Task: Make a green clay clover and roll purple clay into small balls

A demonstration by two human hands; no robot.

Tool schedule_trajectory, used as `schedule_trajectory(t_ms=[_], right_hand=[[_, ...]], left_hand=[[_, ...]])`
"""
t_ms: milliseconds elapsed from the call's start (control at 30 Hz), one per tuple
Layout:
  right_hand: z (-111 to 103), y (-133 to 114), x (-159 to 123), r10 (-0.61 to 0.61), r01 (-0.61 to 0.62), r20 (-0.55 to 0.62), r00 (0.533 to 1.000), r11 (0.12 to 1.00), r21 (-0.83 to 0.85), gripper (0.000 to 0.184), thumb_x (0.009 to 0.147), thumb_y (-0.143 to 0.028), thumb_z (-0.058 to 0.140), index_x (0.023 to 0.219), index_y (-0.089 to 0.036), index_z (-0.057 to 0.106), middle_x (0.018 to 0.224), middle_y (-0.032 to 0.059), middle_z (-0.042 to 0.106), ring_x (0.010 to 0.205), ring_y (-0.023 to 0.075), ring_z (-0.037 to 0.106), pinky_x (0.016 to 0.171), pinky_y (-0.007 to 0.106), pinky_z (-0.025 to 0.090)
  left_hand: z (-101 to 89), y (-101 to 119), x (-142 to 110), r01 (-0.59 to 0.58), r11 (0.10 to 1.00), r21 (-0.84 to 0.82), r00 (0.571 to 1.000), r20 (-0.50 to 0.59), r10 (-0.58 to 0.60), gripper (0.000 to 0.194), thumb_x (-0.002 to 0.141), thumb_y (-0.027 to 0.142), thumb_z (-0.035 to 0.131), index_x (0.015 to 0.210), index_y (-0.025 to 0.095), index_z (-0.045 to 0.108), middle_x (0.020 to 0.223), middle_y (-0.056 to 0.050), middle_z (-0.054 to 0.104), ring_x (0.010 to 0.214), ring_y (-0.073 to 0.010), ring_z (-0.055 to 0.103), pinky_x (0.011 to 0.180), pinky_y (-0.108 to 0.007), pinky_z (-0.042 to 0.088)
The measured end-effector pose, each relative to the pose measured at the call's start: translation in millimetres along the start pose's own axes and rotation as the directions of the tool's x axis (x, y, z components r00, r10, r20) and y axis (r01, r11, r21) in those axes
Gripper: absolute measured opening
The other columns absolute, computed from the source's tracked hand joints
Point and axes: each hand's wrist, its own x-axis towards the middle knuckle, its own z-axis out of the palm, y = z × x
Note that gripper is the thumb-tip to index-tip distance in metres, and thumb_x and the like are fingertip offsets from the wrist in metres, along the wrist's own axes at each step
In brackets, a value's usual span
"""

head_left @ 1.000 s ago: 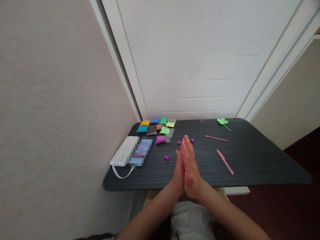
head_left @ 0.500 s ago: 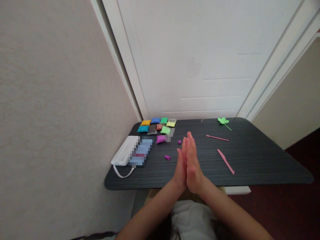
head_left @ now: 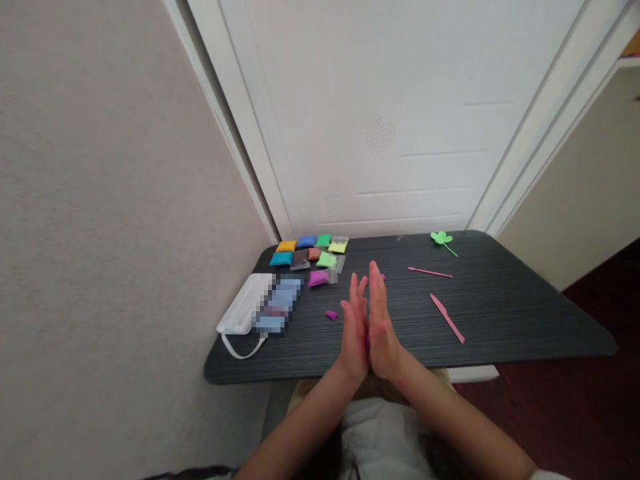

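My left hand (head_left: 354, 340) and my right hand (head_left: 384, 337) face each other palm to palm above the front of the table, fingers stretched upward. Between the palms, near their heels, a small bit of purple clay (head_left: 368, 341) shows; most of it is hidden. Left of my hands, a small purple clay piece (head_left: 331, 315) lies on the table. Another purple bit (head_left: 383, 277) peeks out behind my right fingertips. An opened packet of purple clay (head_left: 318, 279) rests farther back on the left.
Several coloured clay packets (head_left: 285, 259) lie at the back left. A white power bank (head_left: 247, 303) is cabled to a phone (head_left: 280, 303). On the right are a pink clay knife (head_left: 447, 319), a thin pink tool (head_left: 430, 272) and a green clover shape (head_left: 442, 238). A wall (head_left: 150, 267) borders the left.
My palms have parted slightly and shifted against each other, so the purple clay between them now shows. The view has turned a little. The purple ball left of my fingertips is now hidden.
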Motion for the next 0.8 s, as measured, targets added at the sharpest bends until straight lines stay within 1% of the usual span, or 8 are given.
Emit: schedule_trajectory(t_ms=[67,100,167,333,467,567,667,800], right_hand=[[1.2,9.6,3.2,0.066,-0.059,-0.062,0.996,0.993,0.106,0.067,0.077,-0.061,-0.003,0.135,-0.027,0.002,0.144,-0.0055,-0.001,0.132,0.018,-0.002,0.108,0.043,0.002],[2.5,13.5,3.2,0.103,-0.089,-0.079,0.992,0.983,0.161,0.068,0.077,-0.061,-0.003,0.135,-0.027,0.003,0.144,-0.0056,0.0,0.132,0.0172,-0.002,0.108,0.042,0.003],[5.4,17.3,1.4,0.154,-0.129,-0.086,0.984,0.96,0.248,0.069,0.076,-0.062,-0.004,0.135,-0.028,0.005,0.144,-0.0058,0.002,0.132,0.0164,0.0,0.108,0.041,0.006],[9.1,14.2,-1.1,0.204,-0.155,-0.095,0.974,0.915,0.372,0.068,0.076,-0.06,-0.008,0.135,-0.029,0.008,0.144,-0.0059,0.005,0.132,0.0154,0.003,0.107,0.041,0.007],[12.0,16.6,-3.7,0.198,-0.15,-0.098,0.975,0.92,0.363,0.069,0.076,-0.06,-0.007,0.135,-0.026,0.008,0.144,-0.0033,0.005,0.132,0.0159,0.003,0.107,0.043,0.009],[13.5,15.5,-8.3,0.18,-0.147,-0.085,0.98,0.941,0.305,0.071,0.074,-0.06,-0.011,0.135,-0.026,0.005,0.144,-0.0018,0.004,0.132,0.0165,0.002,0.106,0.045,0.011],[11.7,8.3,-12.3,0.16,-0.146,-0.041,0.986,0.96,0.239,0.073,0.072,-0.059,-0.014,0.135,-0.025,0.001,0.144,-0.0016,0.002,0.132,0.0169,0.002,0.106,0.044,0.014],[6.4,-1.6,-14.0,0.121,-0.117,-0.016,0.993,0.98,0.16,0.075,0.07,-0.06,-0.016,0.135,-0.025,-0.003,0.144,-0.0024,0.001,0.132,0.0178,0.004,0.105,0.042,0.018]], left_hand=[[1.5,0.1,0.1,-0.096,0.995,0.015,0.991,0.093,0.094,0.054,0.082,0.054,0.008,0.131,0.033,0.022,0.14,0.002,0.025,0.129,-0.0131,0.02,0.106,-0.032,0.012],[2.5,1.5,0.1,-0.136,0.991,0.019,0.984,0.117,0.133,0.057,0.081,0.056,0.007,0.132,0.033,0.02,0.14,0.002,0.025,0.129,-0.0131,0.019,0.107,-0.032,0.01],[4.8,5.2,-0.4,-0.177,0.984,0.035,0.979,0.106,0.173,0.059,0.08,0.057,0.005,0.132,0.032,0.019,0.139,0.002,0.028,0.129,-0.0129,0.019,0.107,-0.031,0.008],[8.7,8.5,-6.1,-0.184,0.98,0.073,0.982,0.058,0.18,0.058,0.081,0.055,0.004,0.132,0.033,0.02,0.14,0.004,0.026,0.13,-0.0116,0.015,0.107,-0.029,0.006],[12.3,10.2,-8.0,-0.22,0.975,0.041,0.975,0.036,0.219,0.056,0.083,0.051,0.001,0.13,0.032,0.025,0.138,0.003,0.029,0.129,-0.0111,0.017,0.106,-0.029,0.007],[15.8,14.1,-5.8,-0.255,0.967,0.004,0.966,-0.03,0.255,0.056,0.084,0.048,0.0,0.128,0.032,0.03,0.136,0.003,0.033,0.128,-0.0114,0.021,0.105,-0.028,0.011],[17.5,17.3,-2.9,-0.278,0.96,0.016,0.956,-0.096,0.278,0.056,0.084,0.047,0.001,0.126,0.032,0.034,0.134,0.002,0.036,0.128,-0.0115,0.022,0.105,-0.029,0.013],[16.1,17.0,-1.7,-0.319,0.947,0.048,0.945,-0.061,0.322,0.056,0.084,0.047,0.002,0.127,0.03,0.033,0.134,0.002,0.037,0.128,-0.0112,0.021,0.105,-0.028,0.011]])
